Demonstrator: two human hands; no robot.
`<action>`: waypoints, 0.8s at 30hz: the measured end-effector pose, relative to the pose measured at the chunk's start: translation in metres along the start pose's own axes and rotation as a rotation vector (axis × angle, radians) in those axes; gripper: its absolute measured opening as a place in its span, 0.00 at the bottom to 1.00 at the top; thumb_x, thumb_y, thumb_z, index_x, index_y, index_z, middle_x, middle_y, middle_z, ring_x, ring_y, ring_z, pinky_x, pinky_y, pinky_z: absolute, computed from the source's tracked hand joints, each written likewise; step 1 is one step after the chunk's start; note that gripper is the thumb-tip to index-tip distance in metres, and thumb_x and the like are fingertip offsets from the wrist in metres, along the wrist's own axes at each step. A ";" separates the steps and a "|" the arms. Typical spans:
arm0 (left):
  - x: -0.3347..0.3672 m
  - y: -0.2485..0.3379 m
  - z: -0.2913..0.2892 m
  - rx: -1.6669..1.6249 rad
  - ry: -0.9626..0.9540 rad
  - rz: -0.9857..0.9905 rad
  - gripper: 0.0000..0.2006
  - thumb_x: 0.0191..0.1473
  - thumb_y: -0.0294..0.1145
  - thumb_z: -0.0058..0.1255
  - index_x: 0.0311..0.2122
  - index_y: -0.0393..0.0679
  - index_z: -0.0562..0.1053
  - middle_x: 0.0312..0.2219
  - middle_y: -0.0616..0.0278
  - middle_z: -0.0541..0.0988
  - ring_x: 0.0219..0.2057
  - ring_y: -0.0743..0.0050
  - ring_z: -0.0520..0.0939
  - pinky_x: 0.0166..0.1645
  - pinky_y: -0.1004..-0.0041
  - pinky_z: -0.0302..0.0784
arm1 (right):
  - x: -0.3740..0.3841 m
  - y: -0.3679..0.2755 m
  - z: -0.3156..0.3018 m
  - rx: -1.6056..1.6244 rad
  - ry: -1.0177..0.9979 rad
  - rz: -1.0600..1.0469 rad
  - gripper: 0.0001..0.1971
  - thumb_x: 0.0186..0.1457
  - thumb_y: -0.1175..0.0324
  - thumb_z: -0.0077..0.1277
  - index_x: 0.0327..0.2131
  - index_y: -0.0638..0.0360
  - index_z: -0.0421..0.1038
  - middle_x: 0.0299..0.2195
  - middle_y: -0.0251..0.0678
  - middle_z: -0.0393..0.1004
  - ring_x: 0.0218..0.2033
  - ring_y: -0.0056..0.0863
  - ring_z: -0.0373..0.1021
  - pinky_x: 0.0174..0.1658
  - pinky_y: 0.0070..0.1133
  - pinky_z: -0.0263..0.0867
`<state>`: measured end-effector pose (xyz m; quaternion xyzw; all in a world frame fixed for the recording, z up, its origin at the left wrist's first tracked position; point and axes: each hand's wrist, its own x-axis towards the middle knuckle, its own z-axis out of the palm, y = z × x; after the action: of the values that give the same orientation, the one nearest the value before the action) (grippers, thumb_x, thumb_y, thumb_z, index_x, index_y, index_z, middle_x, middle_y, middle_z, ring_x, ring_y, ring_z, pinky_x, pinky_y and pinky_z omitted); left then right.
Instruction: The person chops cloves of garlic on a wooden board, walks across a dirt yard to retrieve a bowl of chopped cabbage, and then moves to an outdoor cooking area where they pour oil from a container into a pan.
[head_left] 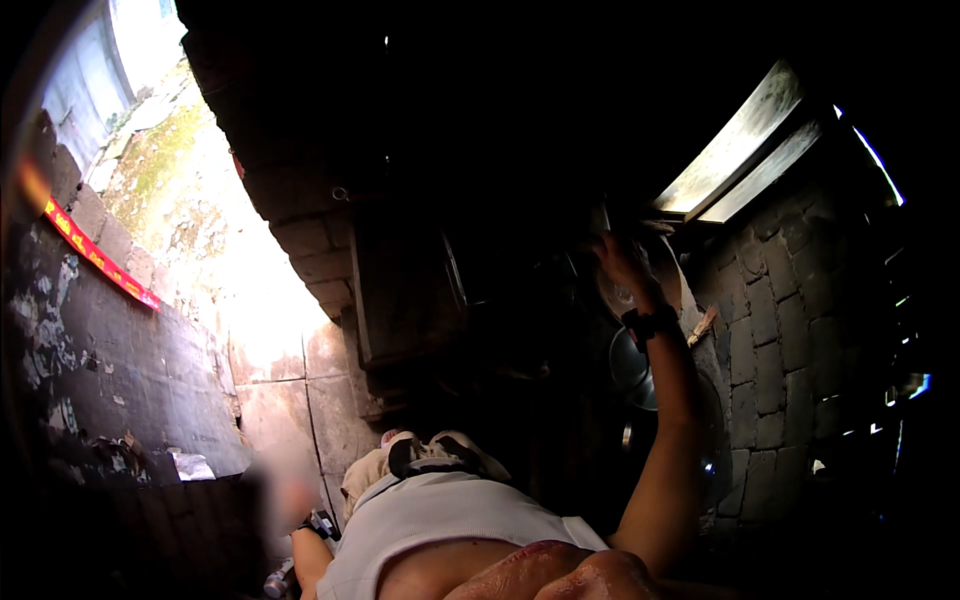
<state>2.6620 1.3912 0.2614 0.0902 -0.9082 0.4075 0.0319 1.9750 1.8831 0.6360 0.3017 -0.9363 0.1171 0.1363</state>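
My right arm stretches forward into the dark. My right hand (622,264), with a dark band (650,322) on its wrist, is over a round, shallow vessel (612,292) that looks like a pan. Its fingers are too dark to show whether they hold anything. Just below that wrist stands a round metal pot (630,366), partly hidden by my forearm. Down at my left side is my left hand (288,490), blurred so that its fingers do not show. A band with a pale, boxy piece (320,524) is on the left wrist.
A dark box-like cabinet or table (405,300) stands ahead of me. At the right are a brick wall (765,330) and two pale slanted panels (730,140). Bright light fills an opening at the left, beside a dark wall with a red strip (100,260).
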 end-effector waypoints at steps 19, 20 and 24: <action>-0.049 0.019 -0.023 -0.371 -0.257 0.174 0.16 0.64 0.39 0.41 0.53 0.45 0.67 0.49 0.62 0.70 0.50 0.73 0.69 0.51 0.73 0.66 | -0.021 0.033 -0.021 0.030 -0.075 0.055 0.11 0.57 0.66 0.51 0.41 0.60 0.71 0.31 0.48 0.74 0.35 0.44 0.72 0.37 0.34 0.66; -0.049 0.013 -0.020 -0.300 -0.209 0.148 0.15 0.63 0.39 0.41 0.52 0.45 0.67 0.48 0.62 0.70 0.49 0.73 0.70 0.50 0.73 0.67 | -0.016 0.019 -0.017 0.042 -0.112 0.044 0.11 0.57 0.67 0.51 0.41 0.61 0.71 0.31 0.48 0.73 0.35 0.44 0.72 0.38 0.33 0.66; -0.009 -0.006 0.004 -0.055 0.042 0.042 0.14 0.63 0.39 0.42 0.49 0.45 0.69 0.44 0.62 0.73 0.45 0.72 0.72 0.45 0.72 0.70 | -0.002 0.006 0.014 0.098 -0.114 0.155 0.13 0.58 0.65 0.51 0.43 0.62 0.69 0.33 0.48 0.73 0.35 0.44 0.71 0.35 0.34 0.65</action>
<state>2.6721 1.3861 0.2619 0.0618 -0.9198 0.3849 0.0447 1.9702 1.8849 0.6217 0.2408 -0.9563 0.1555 0.0585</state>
